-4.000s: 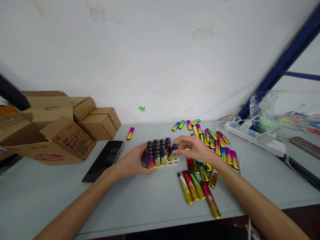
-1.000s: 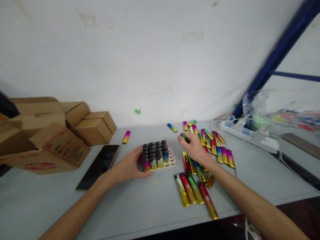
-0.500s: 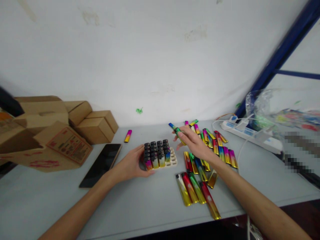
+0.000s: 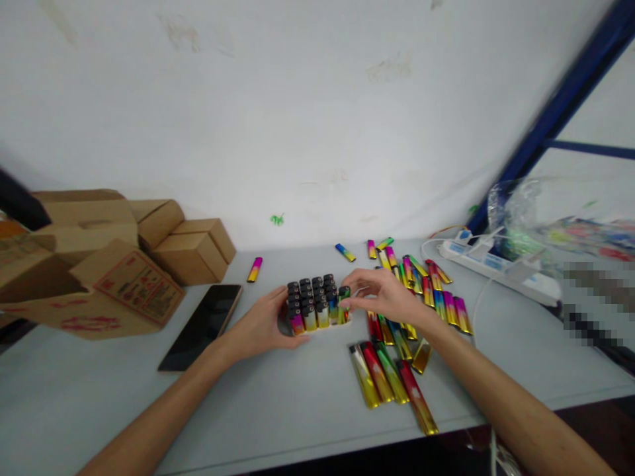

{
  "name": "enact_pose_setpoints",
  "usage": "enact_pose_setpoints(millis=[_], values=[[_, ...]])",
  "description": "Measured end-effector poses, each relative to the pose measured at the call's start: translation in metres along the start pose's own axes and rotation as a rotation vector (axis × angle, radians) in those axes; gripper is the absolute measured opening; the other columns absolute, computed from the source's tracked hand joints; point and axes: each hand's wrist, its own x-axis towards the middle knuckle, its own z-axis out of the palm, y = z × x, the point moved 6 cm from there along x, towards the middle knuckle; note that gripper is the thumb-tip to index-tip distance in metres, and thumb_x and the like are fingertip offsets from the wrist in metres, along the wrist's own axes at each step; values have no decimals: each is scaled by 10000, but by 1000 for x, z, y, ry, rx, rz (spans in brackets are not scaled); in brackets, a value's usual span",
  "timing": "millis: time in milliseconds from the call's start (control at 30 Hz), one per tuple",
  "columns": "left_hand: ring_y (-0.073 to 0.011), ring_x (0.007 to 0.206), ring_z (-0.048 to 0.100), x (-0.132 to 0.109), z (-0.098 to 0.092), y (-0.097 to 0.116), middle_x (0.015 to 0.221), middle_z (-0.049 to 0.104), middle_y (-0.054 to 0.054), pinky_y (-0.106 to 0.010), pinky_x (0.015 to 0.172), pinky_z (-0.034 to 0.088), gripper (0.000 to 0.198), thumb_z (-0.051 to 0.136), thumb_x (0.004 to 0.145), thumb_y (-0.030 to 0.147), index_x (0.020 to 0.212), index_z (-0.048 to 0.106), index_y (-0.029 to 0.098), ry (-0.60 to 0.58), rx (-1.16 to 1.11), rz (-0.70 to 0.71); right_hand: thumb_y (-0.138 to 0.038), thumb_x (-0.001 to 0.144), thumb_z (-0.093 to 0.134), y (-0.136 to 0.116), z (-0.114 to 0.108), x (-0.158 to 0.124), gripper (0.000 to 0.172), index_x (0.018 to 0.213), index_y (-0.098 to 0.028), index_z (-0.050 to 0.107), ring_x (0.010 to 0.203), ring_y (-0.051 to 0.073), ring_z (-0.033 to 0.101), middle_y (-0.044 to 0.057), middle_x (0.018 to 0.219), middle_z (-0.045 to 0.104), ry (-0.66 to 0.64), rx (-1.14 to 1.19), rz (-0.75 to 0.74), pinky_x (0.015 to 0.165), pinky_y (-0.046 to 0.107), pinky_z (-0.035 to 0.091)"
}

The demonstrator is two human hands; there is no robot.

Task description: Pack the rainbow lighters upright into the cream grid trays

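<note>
A pale tray (image 4: pixel 313 330) holds rows of upright lighters with black tops (image 4: pixel 308 304). Wrapped round its left end is my left hand (image 4: pixel 262 322), the thumb along the near side. At the tray's right end, my right hand (image 4: pixel 384 295) pinches a green and gold lighter (image 4: pixel 344 304) held upright over the right-hand holes. My fingers partly cover that side, so how deep the lighter sits cannot be told. Just right of the tray lie many loose shiny lighters, among them a red and gold lighter (image 4: pixel 417 400) nearest the table edge.
Left of my left hand lies a dark phone or tablet (image 4: pixel 201 328), with open cardboard boxes (image 4: pixel 124 284) beyond. A single pink and yellow lighter (image 4: pixel 254 270) lies behind the tray. A white power strip (image 4: pixel 501 270) with cords stands at the right, near the wall (image 4: pixel 317 119).
My right hand has moved left and down from above the loose lighters to the tray's right end, bringing the green lighter upright. My left hand stays on the tray.
</note>
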Motion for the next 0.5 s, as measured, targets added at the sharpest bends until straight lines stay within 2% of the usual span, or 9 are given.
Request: enact_pose_setpoints(millis=[167,267,333,500], values=[[-339,1196,681,0,0,1,1266,724,-100,-453,1057,569,607,872,723,387,1267,669,208,-4,-33,3,-486,890,831,-2,4,1,315,956,-197,723,711,168,739,22,798,752,-22,-52,-46,687,308,624],[-339,1185,687,0,-1,2,1281,720,-106,-462,1076,556,638,880,721,385,1290,658,203,-6,-28,7,-502,923,802,-14,6,-2,308,939,-202,729,758,178,748,38,843,769,-12,-190,-190,748,327,626],[-340,1192,686,0,-1,2,1293,715,-114,-463,1085,551,671,885,719,383,1316,645,192,-11,-21,10,-519,942,779,-20,8,-4,316,942,-207,733,748,176,731,40,842,765,6,-292,-262,732,322,609],[-337,1222,678,0,-1,4,1302,717,-108,-456,1105,543,645,878,736,395,1305,651,193,-16,-6,26,-540,983,723,-18,10,-6,330,959,-211,723,706,163,703,34,827,749,-36,-353,-233,679,293,571]])
